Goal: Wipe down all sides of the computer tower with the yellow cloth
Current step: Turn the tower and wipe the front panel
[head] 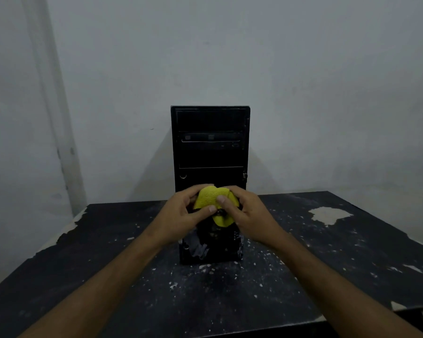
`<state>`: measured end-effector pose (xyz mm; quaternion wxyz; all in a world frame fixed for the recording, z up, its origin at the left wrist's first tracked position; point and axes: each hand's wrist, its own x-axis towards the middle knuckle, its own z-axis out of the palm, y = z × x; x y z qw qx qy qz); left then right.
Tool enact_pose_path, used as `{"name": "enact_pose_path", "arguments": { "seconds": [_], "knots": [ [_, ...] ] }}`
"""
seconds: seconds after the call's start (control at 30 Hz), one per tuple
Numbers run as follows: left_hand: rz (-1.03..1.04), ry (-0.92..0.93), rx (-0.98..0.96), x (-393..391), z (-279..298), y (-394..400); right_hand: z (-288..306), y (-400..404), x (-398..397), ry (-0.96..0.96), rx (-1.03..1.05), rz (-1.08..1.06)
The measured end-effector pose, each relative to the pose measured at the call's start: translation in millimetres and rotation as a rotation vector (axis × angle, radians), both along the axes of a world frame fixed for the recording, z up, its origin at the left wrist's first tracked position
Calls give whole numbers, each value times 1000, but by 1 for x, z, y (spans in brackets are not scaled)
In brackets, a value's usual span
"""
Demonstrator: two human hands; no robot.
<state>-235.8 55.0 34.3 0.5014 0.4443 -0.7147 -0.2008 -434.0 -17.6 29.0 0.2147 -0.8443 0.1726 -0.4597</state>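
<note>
Two bare forearms are stretched over the scuffed black counter (132,301) toward the computer tower (210,147). The yellow cloth (214,200) is bunched and pinched between both hands, the left hand (183,215) and the right hand (248,213), fingers curled round it, in front of the tower's lower front panel. The tower is stood upright before a pale wall (303,69).

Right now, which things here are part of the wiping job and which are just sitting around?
Part of the job:
- yellow cloth, bunched and gripped by left hand and right hand
- computer tower, upright on the table

Just there:
- black table with chipped paint
- grey wall
</note>
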Motion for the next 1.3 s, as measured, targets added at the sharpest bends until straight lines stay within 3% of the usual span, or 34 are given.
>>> {"name": "enact_pose_path", "arguments": {
  "seconds": [0.17, 0.33, 0.4, 0.47, 0.6, 0.7, 0.8, 0.87, 1.1, 1.3],
  "knots": [
    [190, -149, -120, -8, -23, -4, -20, 6, 1, -161, 213, 47],
    [285, 45, -175, -40, -65, -1, -45, 23, 7, -332, 563, 139],
    [313, -5, -215, -41, -78, -3, -54, 22, 5, -320, 587, 116],
    [335, -65, -239, -36, -83, -5, -58, 16, 0, -275, 576, 100],
    [398, 21, -220, -24, -87, -7, -65, -5, -16, -146, 388, -26],
    [515, 131, -329, -6, -99, -8, -70, -10, -28, -191, 420, -48],
    [600, 255, -284, 15, -120, -16, -72, -19, -36, -203, 371, -120],
    [635, 239, -252, 26, -132, -22, -70, -23, -36, -199, 289, -163],
    [627, 182, -214, 29, -148, -30, -55, -37, -40, -215, 227, -398],
    [594, 333, -109, 30, -151, -31, -19, -54, -41, -189, 88, -323]
  ]
}}
